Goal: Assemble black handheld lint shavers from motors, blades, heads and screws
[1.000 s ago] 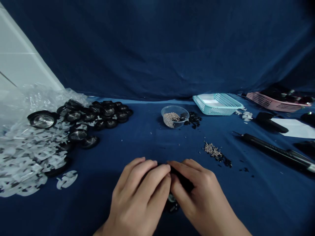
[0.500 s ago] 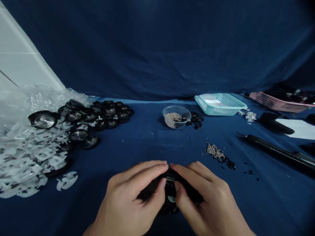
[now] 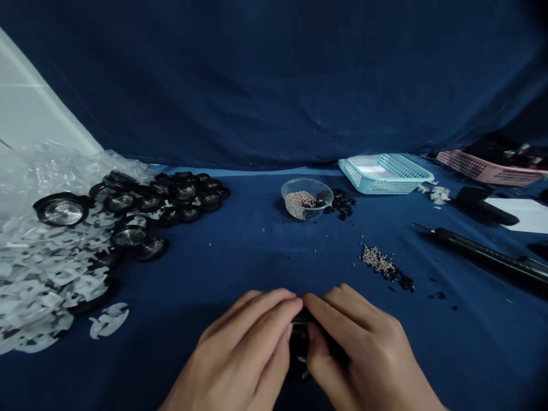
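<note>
Toward the near edge of the table (image 3: 240, 251), the left hand (image 3: 240, 351) and right hand (image 3: 368, 342) curl their fingers around a glossy black part (image 3: 298, 344), which uneven pressure from the two sides could tip or make slip.

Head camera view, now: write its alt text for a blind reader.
The left hand and right hand hold a black object over a blue cloth. To the left lie white plastic pieces and round black parts; ahead, a clear bowl with tiny metal pieces; to the right, a turquoise basket and long black tool.
</note>
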Tool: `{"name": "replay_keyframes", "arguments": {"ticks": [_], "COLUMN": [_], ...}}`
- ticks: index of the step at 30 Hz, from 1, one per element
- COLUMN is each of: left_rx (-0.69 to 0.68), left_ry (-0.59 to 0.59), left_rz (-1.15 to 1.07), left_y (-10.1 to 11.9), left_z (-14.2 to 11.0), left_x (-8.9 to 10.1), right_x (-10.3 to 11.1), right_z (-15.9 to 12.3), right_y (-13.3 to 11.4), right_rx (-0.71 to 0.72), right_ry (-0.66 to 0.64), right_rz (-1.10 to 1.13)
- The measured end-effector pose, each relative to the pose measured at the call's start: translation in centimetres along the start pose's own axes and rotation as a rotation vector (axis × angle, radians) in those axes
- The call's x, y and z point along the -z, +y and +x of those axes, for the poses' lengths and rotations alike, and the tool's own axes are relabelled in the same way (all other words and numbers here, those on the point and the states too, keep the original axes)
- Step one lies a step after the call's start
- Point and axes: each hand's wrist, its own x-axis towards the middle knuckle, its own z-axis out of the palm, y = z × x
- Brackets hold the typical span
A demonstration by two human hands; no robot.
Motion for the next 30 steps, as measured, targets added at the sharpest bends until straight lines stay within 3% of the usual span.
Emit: {"name": "replay_keyframes", "arguments": {"ticks": [3, 13, 22, 26, 30], "left_rx": [0.048, 0.18, 0.352, 0.476, 0.455], "left_ry": [-0.043, -0.192, -0.213, -0.266, -0.222], "left_rz": [-0.056, -0.267, -0.455, -0.507, -0.458], "left_y": [0.1, 0.0, 0.1, 0.4, 0.6], "left_z": [0.1, 0.7, 1.6, 1.5, 1.1], "left_x": [0.0, 0.3, 0.0, 0.3, 0.7], "right_x": [0.2, -0.5, 0.4, 0.1, -0.3], "right_z": [0.2, -0.2, 0.3, 0.3, 0.1], "right_y": [-0.1, -0.5, -0.4, -0.7, -1.0], "right_rx": [-0.013, -0.081, -0.329, -0.301, -0.229], "right_ry": [-0.04, 0.045, -0.191, -0.172, -0.086], "right_rz": [0.008, -0.001, 0.078, 0.047, 0.004]}}
